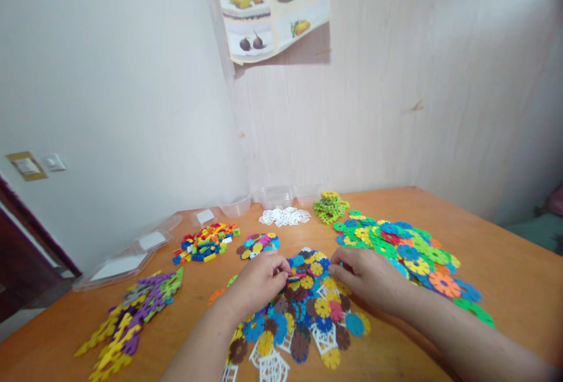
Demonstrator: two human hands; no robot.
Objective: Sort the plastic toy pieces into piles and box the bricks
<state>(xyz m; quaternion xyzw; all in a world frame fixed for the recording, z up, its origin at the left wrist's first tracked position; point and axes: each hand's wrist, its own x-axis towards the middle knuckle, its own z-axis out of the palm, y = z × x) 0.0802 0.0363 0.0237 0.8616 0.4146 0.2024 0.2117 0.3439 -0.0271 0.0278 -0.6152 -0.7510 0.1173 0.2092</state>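
My left hand (259, 281) and my right hand (365, 279) rest over a spread of small coloured plastic discs (308, 306) in the middle of the wooden table (505, 276). The left hand's fingertips pinch a small dark-red piece at the pile's top. Next to it, the right hand's fingers are curled down on the discs; whether it holds one is hidden. White lattice pieces (272, 365) lie at the near edge of the pile.
Large green, blue and orange discs (409, 253) lie to the right. Purple and yellow pieces (132, 311) lie at left, small bricks (204, 242) and white squares (285, 216) behind, with clear plastic lids (118, 267) and tubs (277, 196) along the wall.
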